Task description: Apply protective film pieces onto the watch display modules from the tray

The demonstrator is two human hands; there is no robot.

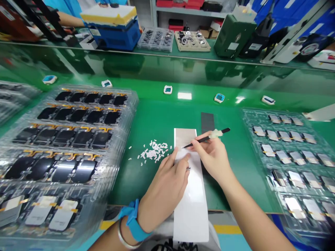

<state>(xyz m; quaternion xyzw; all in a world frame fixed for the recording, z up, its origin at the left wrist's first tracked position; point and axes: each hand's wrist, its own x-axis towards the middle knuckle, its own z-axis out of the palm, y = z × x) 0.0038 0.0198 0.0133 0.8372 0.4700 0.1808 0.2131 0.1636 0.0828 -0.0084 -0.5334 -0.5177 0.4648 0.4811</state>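
Observation:
A long white sheet (192, 205) lies over the green bench and hangs past its front edge, with a greyish section near its far end. My left hand (167, 177) rests on this sheet, fingers stretched out and the tips pressing near the grey part. Black tweezers (202, 139) with a pale wrapping around the shaft are pinched in my right hand (213, 157). Their tip touches the sheet just ahead of my left fingertips; whether anything tiny is between the points is too small to tell. Left of the sheet, small white pieces (154, 151) lie scattered in a pile.
Stacked clear trays of black screens (81, 137) stand on the left. At right are trays with silvery parts (297, 157). A dark grey rectangle (207, 122) lies beyond the sheet. Small white watch-like cases (168, 90) line the back, below a shelf bearing a blue box (112, 35).

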